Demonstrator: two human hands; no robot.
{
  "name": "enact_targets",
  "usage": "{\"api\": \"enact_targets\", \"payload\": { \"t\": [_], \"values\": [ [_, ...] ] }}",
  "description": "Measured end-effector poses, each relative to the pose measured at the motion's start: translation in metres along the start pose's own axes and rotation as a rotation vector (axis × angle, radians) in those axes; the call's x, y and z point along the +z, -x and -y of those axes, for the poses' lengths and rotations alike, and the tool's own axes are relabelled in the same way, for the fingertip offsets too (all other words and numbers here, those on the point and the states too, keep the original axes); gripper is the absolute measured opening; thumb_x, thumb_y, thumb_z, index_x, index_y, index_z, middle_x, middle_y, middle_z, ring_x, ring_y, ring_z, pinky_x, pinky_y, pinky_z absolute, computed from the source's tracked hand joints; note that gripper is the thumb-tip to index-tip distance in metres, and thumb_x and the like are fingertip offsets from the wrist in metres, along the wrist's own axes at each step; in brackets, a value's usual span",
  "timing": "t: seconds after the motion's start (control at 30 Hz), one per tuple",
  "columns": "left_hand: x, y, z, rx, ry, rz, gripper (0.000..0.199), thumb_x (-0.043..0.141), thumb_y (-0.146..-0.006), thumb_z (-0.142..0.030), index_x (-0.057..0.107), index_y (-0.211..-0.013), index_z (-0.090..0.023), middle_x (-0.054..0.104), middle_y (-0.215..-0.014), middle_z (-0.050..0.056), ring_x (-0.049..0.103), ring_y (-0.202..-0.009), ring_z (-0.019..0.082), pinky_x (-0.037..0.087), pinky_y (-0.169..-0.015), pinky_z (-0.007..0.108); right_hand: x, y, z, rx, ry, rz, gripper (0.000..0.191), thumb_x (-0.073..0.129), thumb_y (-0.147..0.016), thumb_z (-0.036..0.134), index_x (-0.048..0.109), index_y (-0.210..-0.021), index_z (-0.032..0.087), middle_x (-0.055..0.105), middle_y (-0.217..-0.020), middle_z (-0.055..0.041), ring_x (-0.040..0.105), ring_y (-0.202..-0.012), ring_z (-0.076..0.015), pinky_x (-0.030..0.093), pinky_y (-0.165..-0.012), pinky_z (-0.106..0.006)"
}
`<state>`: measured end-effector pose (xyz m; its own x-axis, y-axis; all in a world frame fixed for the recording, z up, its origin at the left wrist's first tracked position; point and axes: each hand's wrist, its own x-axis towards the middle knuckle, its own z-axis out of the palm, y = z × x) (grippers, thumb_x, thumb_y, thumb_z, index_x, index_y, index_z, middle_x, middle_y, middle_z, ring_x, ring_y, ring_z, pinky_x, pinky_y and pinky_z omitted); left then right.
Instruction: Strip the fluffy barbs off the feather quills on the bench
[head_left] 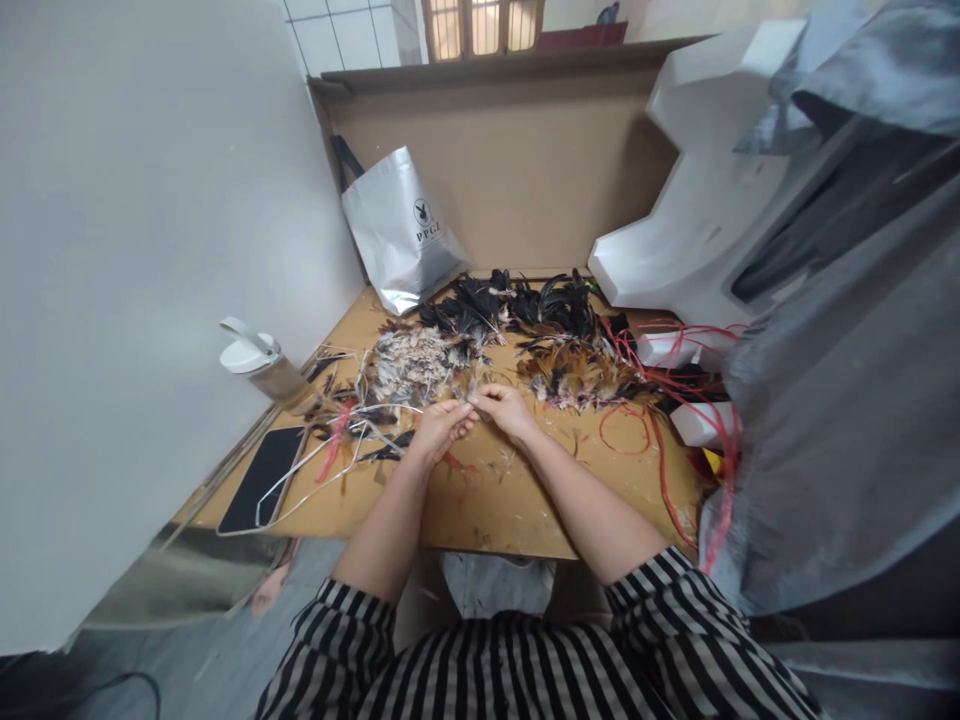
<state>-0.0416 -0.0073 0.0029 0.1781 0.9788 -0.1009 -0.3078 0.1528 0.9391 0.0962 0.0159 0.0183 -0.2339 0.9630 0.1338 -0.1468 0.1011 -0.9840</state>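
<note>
- Left hand point(442, 430) and right hand point(506, 410): fingertips pinched together; whatever they grasp is too small to tell.
- Pale feathers point(412, 362): just beyond, leftward.
- Brown feathers point(574, 375): beyond, rightward.
- Black feathers point(551, 305): farther, on the surface point(495, 515).

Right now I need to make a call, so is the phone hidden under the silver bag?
No, the phone lies in view at the left of the table, apart from the silver bag farther back.

Soft indoor light, blurred edges.
</note>
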Motion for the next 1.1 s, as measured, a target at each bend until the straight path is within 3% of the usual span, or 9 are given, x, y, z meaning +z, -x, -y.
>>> {"api": "enact_targets", "payload": {
  "t": [0.17, 0.3, 0.4, 0.53, 0.63, 0.77, 0.87, 1.1],
  "values": [
    [-0.002, -0.002, -0.002, 0.078, -0.051, -0.071, 0.02, 0.067, -0.065, -0.03, 0.063, -0.065, -0.01, 0.059, -0.054, 0.003, 0.048, -0.043, 0.004, 0.033, -0.042, 0.015, -0.005, -0.004, -0.007, -0.028, 0.13, -0.101, 0.02, 0.061, -0.063, 0.032, 0.061, -0.067, 0.013, 0.058, -0.06, 0.0009, 0.048, -0.054, -0.0087, 0.038, -0.056, -0.021],
    [-0.01, -0.007, -0.003, 0.157, 0.132, -0.253, 0.019, 0.069, -0.062, -0.028, 0.062, -0.07, -0.012, 0.064, -0.068, 0.005, 0.051, -0.049, 0.004, 0.036, -0.044, 0.014, -0.015, -0.005, -0.005, -0.165, 0.532, -0.189, 0.018, 0.053, -0.07, 0.029, 0.063, -0.072, 0.015, 0.063, -0.071, -0.0028, 0.054, -0.066, -0.0127, 0.04, -0.065, -0.023],
    [-0.015, -0.01, -0.003, 0.156, 0.223, -0.351, 0.02, 0.07, -0.061, -0.025, 0.06, -0.072, -0.012, 0.065, -0.069, 0.005, 0.052, -0.049, 0.004, 0.035, -0.043, 0.013, -0.015, 0.001, 0.003, -0.21, 0.897, -0.09, 0.018, 0.048, -0.074, 0.027, 0.064, -0.074, 0.018, 0.064, -0.079, -0.0029, 0.056, -0.073, -0.014, 0.039, -0.07, -0.024],
    [-0.015, -0.01, -0.003, 0.145, 0.23, -0.343, 0.02, 0.069, -0.062, -0.024, 0.058, -0.071, -0.011, 0.065, -0.07, 0.005, 0.054, -0.05, 0.004, 0.036, -0.044, 0.013, -0.004, 0.011, 0.012, -0.096, 1.278, 0.079, 0.023, 0.046, -0.078, 0.033, 0.063, -0.084, 0.02, 0.063, -0.092, -0.0065, 0.056, -0.084, -0.0171, 0.039, -0.072, -0.024],
    [-0.013, -0.009, -0.002, 0.146, 0.227, -0.329, 0.019, 0.069, -0.062, -0.024, 0.057, -0.07, -0.011, 0.065, -0.07, 0.006, 0.054, -0.05, 0.004, 0.037, -0.044, 0.013, 0.001, 0.015, 0.014, -0.025, 1.435, 0.11, 0.031, 0.039, -0.082, 0.038, 0.061, -0.091, 0.019, 0.061, -0.099, -0.0092, 0.057, -0.087, -0.0189, 0.04, -0.072, -0.026],
    [-0.013, -0.009, -0.001, 0.147, 0.228, -0.305, 0.02, 0.069, -0.061, -0.024, 0.057, -0.07, -0.011, 0.065, -0.069, 0.005, 0.054, -0.051, 0.004, 0.037, -0.045, 0.013, 0.002, 0.015, 0.012, -0.031, 1.49, 0.131, 0.029, 0.036, -0.083, 0.032, 0.059, -0.096, 0.02, 0.061, -0.1, -0.0095, 0.057, -0.086, -0.0196, 0.04, -0.072, -0.028],
    [-0.012, -0.009, -0.001, 0.147, 0.207, -0.296, 0.022, 0.069, -0.061, -0.027, 0.057, -0.071, -0.011, 0.065, -0.068, 0.005, 0.054, -0.05, 0.004, 0.036, -0.045, 0.014, -0.001, 0.011, 0.009, -0.018, 1.442, 0.112, 0.028, 0.037, -0.082, 0.026, 0.061, -0.09, 0.018, 0.062, -0.095, -0.0102, 0.058, -0.084, -0.0183, 0.04, -0.072, -0.027],
    [-0.012, -0.008, 0.0, 0.138, 0.177, -0.273, 0.024, 0.068, -0.062, -0.03, 0.059, -0.074, -0.011, 0.065, -0.071, 0.006, 0.054, -0.051, 0.005, 0.036, -0.046, 0.015, -0.021, -0.005, -0.005, -0.019, 0.833, -0.042, 0.025, 0.048, -0.074, 0.034, 0.065, -0.073, 0.016, 0.063, -0.064, -0.0014, 0.053, -0.057, -0.0119, 0.037, -0.055, -0.021]
  ]
}}
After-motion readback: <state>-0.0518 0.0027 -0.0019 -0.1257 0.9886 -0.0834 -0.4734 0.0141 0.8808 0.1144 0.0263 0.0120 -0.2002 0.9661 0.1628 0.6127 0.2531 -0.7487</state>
